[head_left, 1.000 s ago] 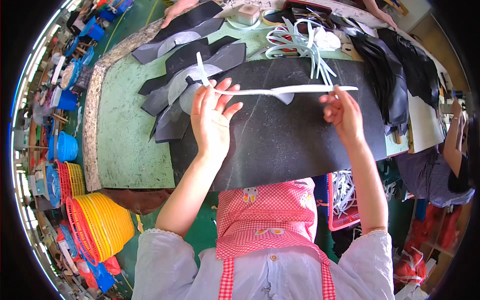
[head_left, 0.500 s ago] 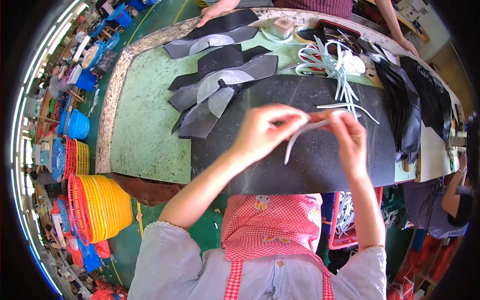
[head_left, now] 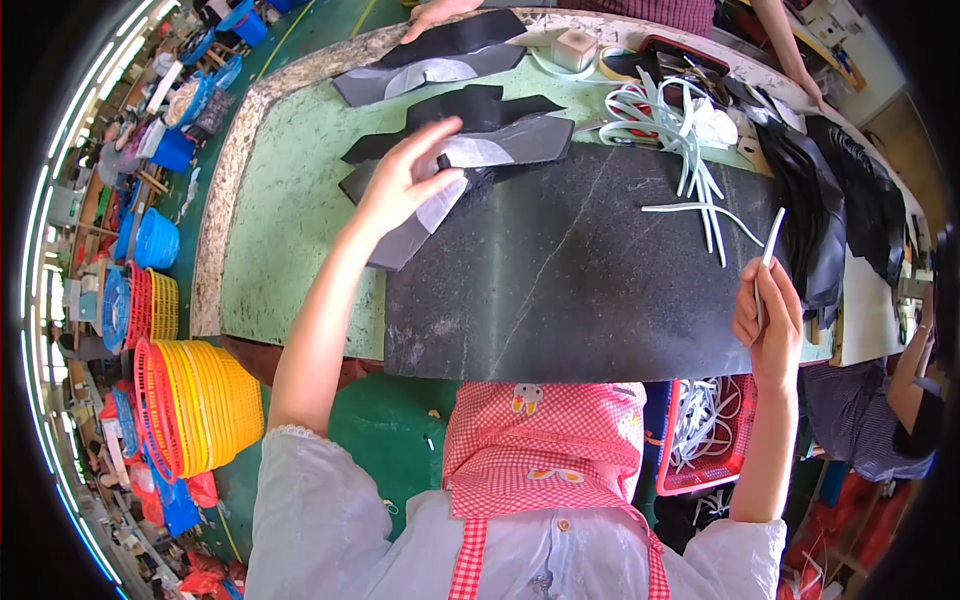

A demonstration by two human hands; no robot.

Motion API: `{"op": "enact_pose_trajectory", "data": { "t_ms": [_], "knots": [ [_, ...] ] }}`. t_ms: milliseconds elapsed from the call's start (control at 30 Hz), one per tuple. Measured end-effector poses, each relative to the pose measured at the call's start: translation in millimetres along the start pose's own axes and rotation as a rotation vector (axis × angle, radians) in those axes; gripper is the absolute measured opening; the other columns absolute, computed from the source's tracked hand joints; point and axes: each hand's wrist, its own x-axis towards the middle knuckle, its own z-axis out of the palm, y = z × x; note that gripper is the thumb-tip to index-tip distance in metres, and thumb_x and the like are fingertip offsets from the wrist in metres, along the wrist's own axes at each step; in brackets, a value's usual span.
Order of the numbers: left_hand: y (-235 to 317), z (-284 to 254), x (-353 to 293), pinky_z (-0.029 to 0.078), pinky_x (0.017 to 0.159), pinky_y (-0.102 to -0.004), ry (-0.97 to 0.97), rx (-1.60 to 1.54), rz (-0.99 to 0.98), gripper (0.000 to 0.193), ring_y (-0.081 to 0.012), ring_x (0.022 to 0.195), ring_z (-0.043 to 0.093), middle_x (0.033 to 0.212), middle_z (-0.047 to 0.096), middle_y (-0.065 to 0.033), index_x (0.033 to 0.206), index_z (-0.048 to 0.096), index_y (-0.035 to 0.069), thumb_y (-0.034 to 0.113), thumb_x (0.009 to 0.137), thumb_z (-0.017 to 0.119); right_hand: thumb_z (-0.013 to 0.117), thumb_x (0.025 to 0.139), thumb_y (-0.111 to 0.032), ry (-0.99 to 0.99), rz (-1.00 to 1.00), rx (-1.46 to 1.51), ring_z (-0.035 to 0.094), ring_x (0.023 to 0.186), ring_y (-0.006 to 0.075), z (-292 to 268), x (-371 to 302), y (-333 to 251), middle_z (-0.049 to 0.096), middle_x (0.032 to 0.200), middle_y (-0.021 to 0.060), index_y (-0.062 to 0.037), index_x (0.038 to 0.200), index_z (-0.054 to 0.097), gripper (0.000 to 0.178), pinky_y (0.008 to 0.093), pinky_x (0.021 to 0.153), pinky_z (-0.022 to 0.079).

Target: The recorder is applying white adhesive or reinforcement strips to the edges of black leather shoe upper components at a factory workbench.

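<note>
My left hand (head_left: 400, 185) is over the nearer stack of black and grey cut pieces (head_left: 535, 143), its fingers apart. Whether the fingertips touch the stack, I cannot tell. Off to the right, my right hand (head_left: 770, 315) is closed on a narrow pale strip (head_left: 773, 238), whose end sticks up above the fingers. Beyond it a loose bundle of similar pale strips (head_left: 683, 130) hangs onto the black mat (head_left: 560, 270). One strip (head_left: 690, 207) lies apart across the mat.
Another person's hand (head_left: 432, 18) rests beside the farther stack of pieces (head_left: 430, 65). Long black pieces (head_left: 800, 215) lie along the table's right side. A red basket (head_left: 735, 450) of pale strips stands below the near edge; yellow baskets (head_left: 215, 405) are at left.
My hands were together over the mat with a pale strip between them. They have parted: the left moved to the grey pieces, the right moved rightward with the strip.
</note>
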Motion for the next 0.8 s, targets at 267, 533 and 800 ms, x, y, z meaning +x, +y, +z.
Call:
{"op": "enact_pose_trajectory", "data": {
  "t_ms": [267, 533, 800],
  "knots": [
    [27.9, -35.9, 26.1, 0.049, 0.108, -0.0322, 0.801, 0.115, 0.137, 0.033, -0.0176, 0.122, 0.067, 0.134, 0.074, -0.0081, 0.134, 0.073, 0.005, 0.014, 0.102, 0.072, 0.05, 0.115, -0.024, 0.013, 0.026, -0.109, 0.035, 0.052, -0.0011, -12.6, -20.0, -3.2, 0.063, 0.081, -0.0005, 0.0022, 0.113, 0.071, 0.033, 0.0194, 0.048, 0.024],
    [53.1, 7.3, 10.0, 0.05, 0.106, -0.0293, 0.534, -0.1, 0.092, 0.033, -0.0143, 0.124, 0.066, 0.135, 0.073, -0.0071, 0.136, 0.07, 0.002, 0.007, 0.103, 0.068, 0.056, 0.111, -0.019, -0.238, 0.026, -0.269, 0.048, 0.065, 0.0025, 39.4, -11.4, -12.7, 0.069, 0.088, 0.002, -0.0007, 0.112, 0.075, 0.026, 0.0216, 0.058, 0.036],
    [30.5, 14.9, -16.1, 0.044, 0.113, -0.0285, 0.741, -0.465, -0.145, 0.037, -0.0147, 0.128, 0.062, 0.142, 0.067, -0.0122, 0.141, 0.064, -0.003, 0.012, 0.108, 0.064, 0.062, 0.101, -0.013, -0.53, -0.864, -0.667, 0.06, 0.128, 0.0376, 203.3, 89.2, 55.8, 0.065, 0.138, 0.0194, -0.0004, 0.101, 0.068, 0.014, 0.046, 0.111, 0.047]
  ]
}}
